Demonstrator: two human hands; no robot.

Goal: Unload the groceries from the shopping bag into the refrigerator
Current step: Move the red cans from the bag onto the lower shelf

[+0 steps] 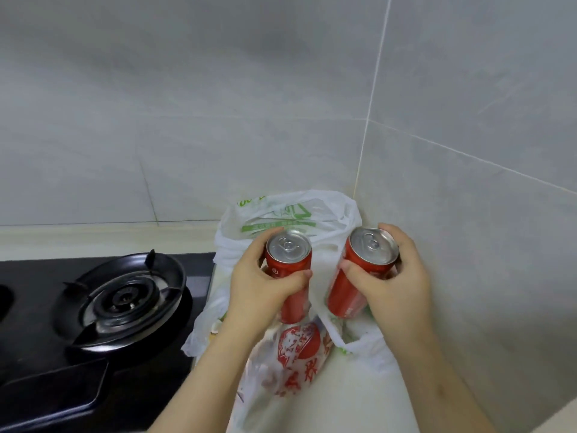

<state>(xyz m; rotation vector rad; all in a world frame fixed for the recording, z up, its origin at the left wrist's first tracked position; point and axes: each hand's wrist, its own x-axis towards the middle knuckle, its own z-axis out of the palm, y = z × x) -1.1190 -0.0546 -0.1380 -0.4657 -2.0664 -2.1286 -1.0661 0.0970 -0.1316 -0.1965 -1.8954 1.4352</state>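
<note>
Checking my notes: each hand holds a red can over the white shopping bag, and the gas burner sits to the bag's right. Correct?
Wrong side: in the head view the gas burner sits to the left of the shopping bag. The rest holds.

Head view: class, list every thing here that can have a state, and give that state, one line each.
left can: unopened, tab flat, gripped by the left hand
right can: unopened, tilted, gripped by the right hand
shopping bag: mouth open, crumpled
gas burner: no flame visible
</note>
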